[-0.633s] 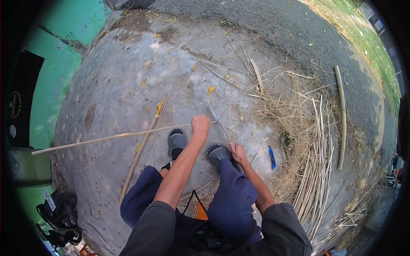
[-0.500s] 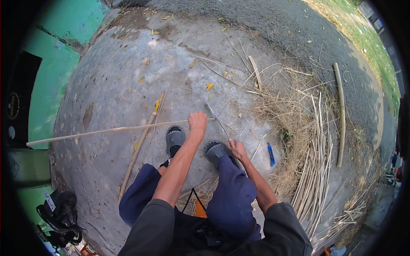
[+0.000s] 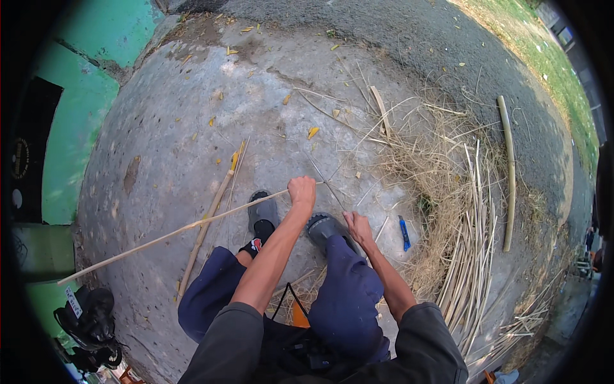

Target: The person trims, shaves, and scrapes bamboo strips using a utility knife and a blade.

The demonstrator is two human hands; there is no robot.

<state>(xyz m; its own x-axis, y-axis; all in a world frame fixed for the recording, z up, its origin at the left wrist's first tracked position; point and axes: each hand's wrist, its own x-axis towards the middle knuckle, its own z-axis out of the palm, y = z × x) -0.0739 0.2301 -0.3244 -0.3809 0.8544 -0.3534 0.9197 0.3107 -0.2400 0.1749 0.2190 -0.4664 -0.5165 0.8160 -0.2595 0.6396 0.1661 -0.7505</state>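
I sit low with both knees up in blue trousers, grey shoes point(image 3: 263, 212) on the concrete. My left hand point(image 3: 302, 192) is closed around one end of a long thin bamboo strip point(image 3: 173, 234), which slants down to the left across the ground. My right hand point(image 3: 358, 228) rests on my right knee beside the other shoe point(image 3: 323, 225). Its fingers lie close together, and I cannot tell whether it holds anything. A thin sliver point(image 3: 323, 180) runs from near my right hand past my left hand.
A blue utility knife point(image 3: 404, 233) lies right of my right foot. A heap of dry shavings and split strips point(image 3: 467, 243) fills the right side, with a thick bamboo pole point(image 3: 509, 173) beyond. A second stick point(image 3: 208, 227) lies left of my feet. Green wall point(image 3: 83, 128) at left.
The far left end of the long strip has swung down toward the lower left. My left hand stays in nearly the same spot, and my right hand has not moved.
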